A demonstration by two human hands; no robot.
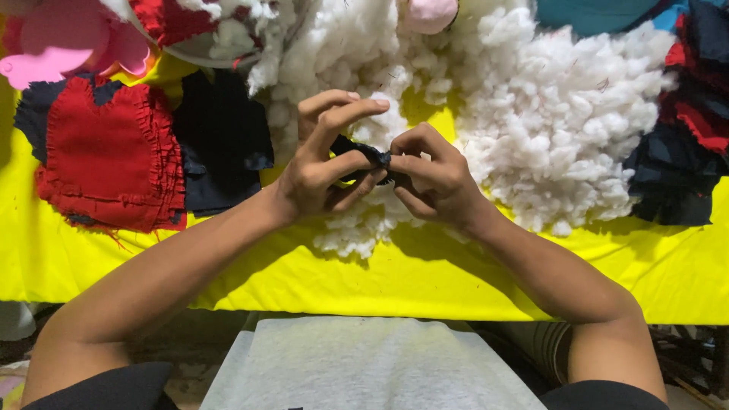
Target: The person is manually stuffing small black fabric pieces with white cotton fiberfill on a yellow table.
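My left hand (pixel 323 163) and my right hand (pixel 433 178) meet over the yellow cloth-covered table (pixel 380 277). Between them they pinch a small dark navy fabric piece (pixel 363 152); most of it is hidden by my fingers. The left index finger and thumb arch above it, and the right fingertips press on its right end. Directly behind and under my hands lies a big heap of white fluffy stuffing (pixel 547 121).
A red fabric piece with a stitched edge (pixel 110 156) lies at left beside a dark navy piece (pixel 224 140). Pink shapes (pixel 64 42) sit at top left. Red and navy scraps (pixel 687 137) pile at right. A grey cloth (pixel 364 368) covers my lap.
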